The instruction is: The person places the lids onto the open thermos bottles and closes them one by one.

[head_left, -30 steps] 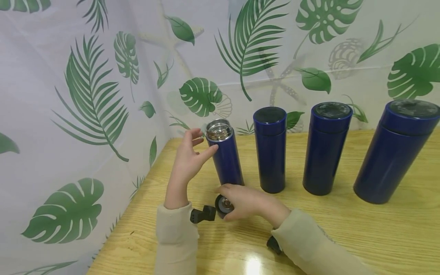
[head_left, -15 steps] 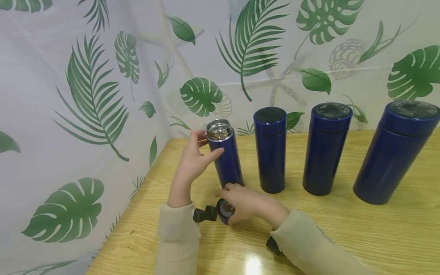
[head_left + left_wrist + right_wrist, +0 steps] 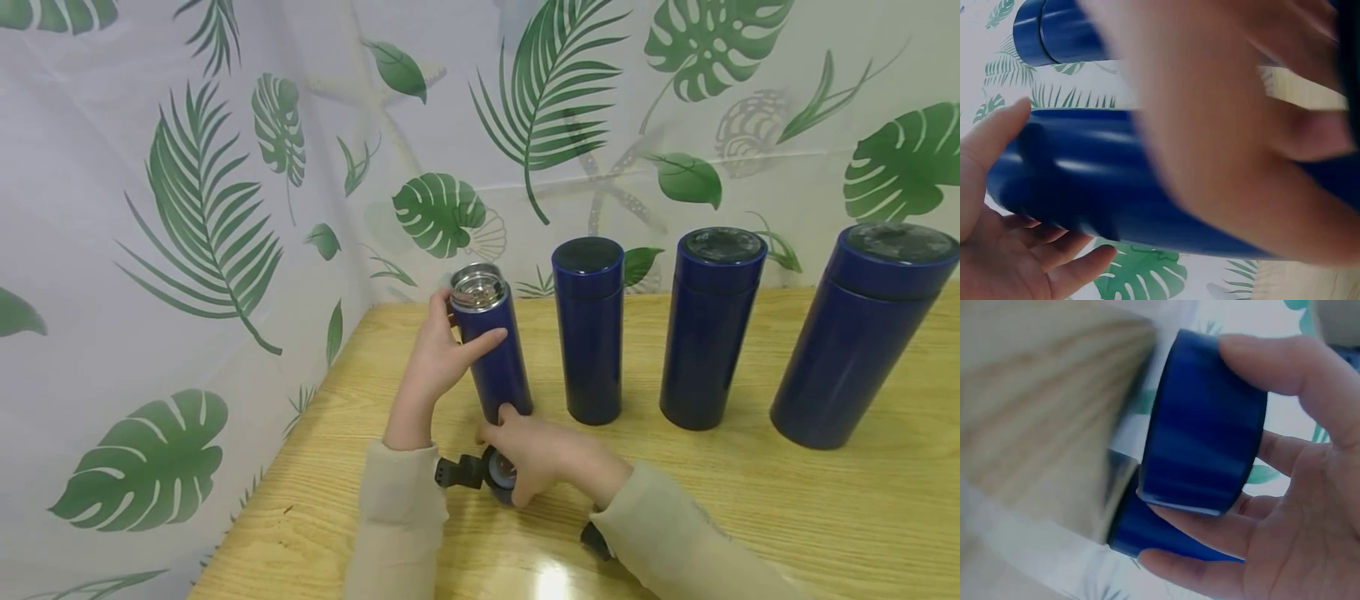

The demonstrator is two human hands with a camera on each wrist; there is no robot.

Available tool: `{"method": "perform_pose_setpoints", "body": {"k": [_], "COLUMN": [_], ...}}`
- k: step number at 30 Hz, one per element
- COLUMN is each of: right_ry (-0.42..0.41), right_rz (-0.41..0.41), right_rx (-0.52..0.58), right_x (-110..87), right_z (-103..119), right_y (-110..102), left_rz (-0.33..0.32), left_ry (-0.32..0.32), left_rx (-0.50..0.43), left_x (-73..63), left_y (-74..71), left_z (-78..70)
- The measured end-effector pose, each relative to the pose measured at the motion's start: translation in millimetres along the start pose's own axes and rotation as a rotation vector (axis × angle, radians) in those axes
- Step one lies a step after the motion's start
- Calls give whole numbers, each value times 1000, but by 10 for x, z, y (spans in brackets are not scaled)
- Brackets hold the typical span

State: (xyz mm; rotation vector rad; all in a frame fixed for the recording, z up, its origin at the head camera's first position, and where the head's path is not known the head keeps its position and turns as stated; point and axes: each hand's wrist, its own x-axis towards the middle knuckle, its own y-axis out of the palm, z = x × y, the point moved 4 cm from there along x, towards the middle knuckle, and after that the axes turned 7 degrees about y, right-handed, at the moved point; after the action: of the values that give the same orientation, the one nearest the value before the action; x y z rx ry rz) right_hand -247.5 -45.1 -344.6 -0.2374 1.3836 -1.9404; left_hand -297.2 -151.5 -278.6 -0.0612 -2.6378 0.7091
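Note:
An uncapped blue thermos bottle [image 3: 497, 367] with a steel mouth stands on the table at the left end of a row. My left hand [image 3: 442, 354] curves loosely about its upper part, the straight thumb across the front and a finger by the rim. In the left wrist view the fingers [image 3: 1079, 265] lie spread below the bottle. My right hand [image 3: 551, 450] pinches the thermos lid [image 3: 1204, 425] between thumb and fingers, low in front of the bottle. The lid's inner side faces up toward the head camera. Its blue side wall shows in the right wrist view.
To the right stand three capped blue thermos bottles: one nearest [image 3: 591, 333], a second [image 3: 711, 333] and a third [image 3: 855, 342], on the wooden table [image 3: 825, 525]. A leaf-printed cloth [image 3: 315, 167] hangs behind and at the left. Each wrist wears a black camera mount [image 3: 459, 472].
My left hand has moved right, its thumb now further across the bottle's front. My right hand has brought the lid slightly down and right, toward me. The bottles have stayed in place.

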Motion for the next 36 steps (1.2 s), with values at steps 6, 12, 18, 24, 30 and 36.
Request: {"method": "perform_pose_setpoints", "body": {"k": [6, 12, 18, 24, 30, 36], "right_ry": [29, -32, -70, -72, -86, -61], "right_rz": [-14, -89, -216, -335, -509, -576], "right_rx": [63, 106, 157, 166, 143, 178], "right_x": [-169, -431, -757, -1044, -1306, -1463], "right_z": [-1, 2, -50, -130, -234, -336], "right_y": [-189, -435, -713, -929, -1097, -1185], "left_rz": [-3, 22, 77, 161, 277, 360], "left_ry": [-1, -14, -43, -32, 65, 151], "left_rx": [3, 11, 44, 47, -18, -49], "left_x": [-2, -7, -37, -76, -118, -145], "left_y": [24, 14, 2, 47, 139, 261], "left_z": [5, -6, -59, -145, -258, -372]}}
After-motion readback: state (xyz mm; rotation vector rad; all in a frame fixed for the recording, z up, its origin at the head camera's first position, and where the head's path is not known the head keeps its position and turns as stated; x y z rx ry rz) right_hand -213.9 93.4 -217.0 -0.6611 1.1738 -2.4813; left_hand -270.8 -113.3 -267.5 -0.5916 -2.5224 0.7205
